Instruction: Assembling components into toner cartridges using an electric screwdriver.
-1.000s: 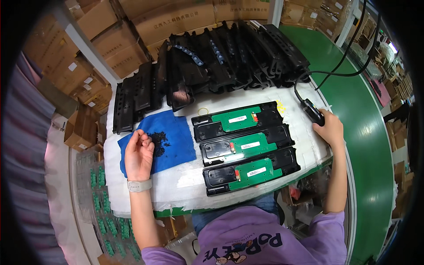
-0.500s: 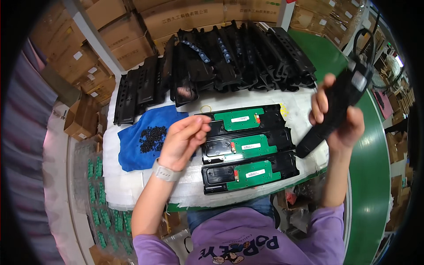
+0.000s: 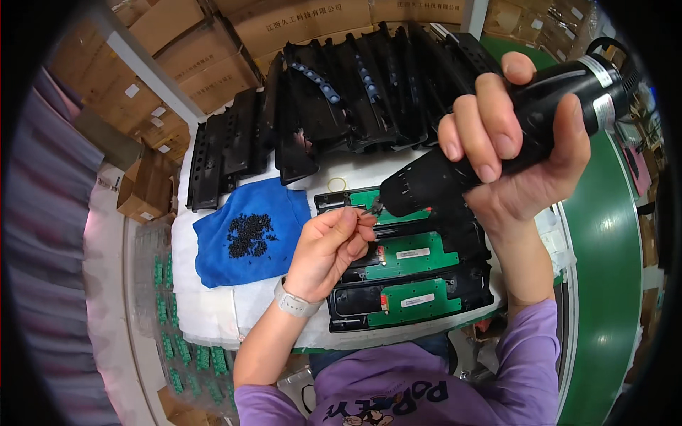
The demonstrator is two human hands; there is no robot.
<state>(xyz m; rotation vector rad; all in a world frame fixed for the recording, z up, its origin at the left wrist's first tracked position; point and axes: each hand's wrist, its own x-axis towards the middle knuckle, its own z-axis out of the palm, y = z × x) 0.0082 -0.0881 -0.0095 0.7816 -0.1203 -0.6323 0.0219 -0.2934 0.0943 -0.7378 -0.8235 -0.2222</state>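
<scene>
My right hand (image 3: 515,142) wraps round a black electric screwdriver (image 3: 419,186), tilted with its tip down to the left. At that tip the fingers of my left hand (image 3: 330,248) are pinched together; what they hold is too small to make out. Below both hands lie three black plastic housings (image 3: 465,277) in a row, front to back, each with a green circuit board (image 3: 405,254). The screwdriver and my hands partly cover the farthest housing. Left of my left hand, a heap of small black screws (image 3: 249,236) rests on a blue cloth (image 3: 213,259).
Many black plastic housings (image 3: 334,117) are stacked along the table's far side. A yellow rubber band (image 3: 337,184) lies on the white table covering (image 3: 202,312). Cardboard boxes (image 3: 305,21) stand behind. Green circuit boards in clear trays (image 3: 170,341) sit lower left, beyond the table edge.
The screwdriver has come left and toward the head camera, its tip now meeting my left fingers above the housings. My left hand has shifted slightly right and nearer.
</scene>
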